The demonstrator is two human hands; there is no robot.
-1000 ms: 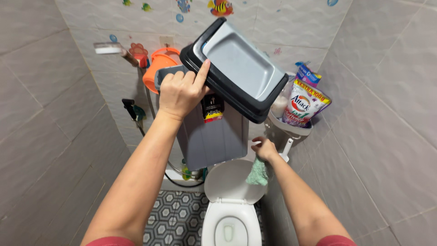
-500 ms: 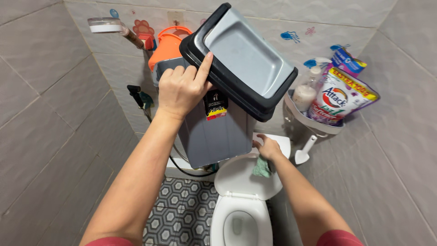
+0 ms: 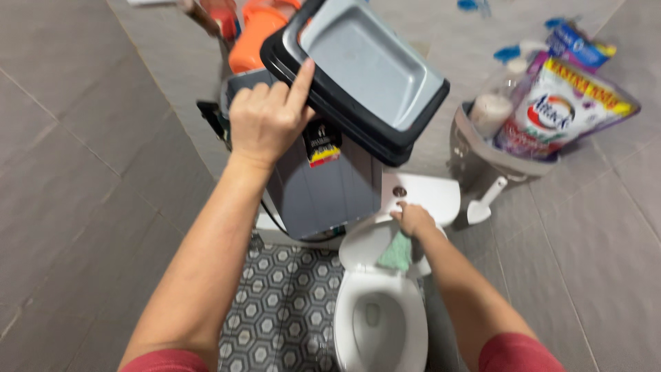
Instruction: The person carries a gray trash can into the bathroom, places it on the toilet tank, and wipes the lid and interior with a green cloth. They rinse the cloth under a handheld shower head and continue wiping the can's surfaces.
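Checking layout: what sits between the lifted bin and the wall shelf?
In the head view, only bare wall tile separates the grey bin from the shelf.

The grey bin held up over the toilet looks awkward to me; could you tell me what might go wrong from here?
1. The left hand alone holds the grey bin aloft by its rim; it could slip onto the toilet.
2. Its tilted black lid may swing or drop.
3. The green cloth in the right hand hangs over the open bowl and might fall in.

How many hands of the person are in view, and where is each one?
2. The left hand holds the grey bin up by its rim; the right hand presses a green cloth at the toilet tank.
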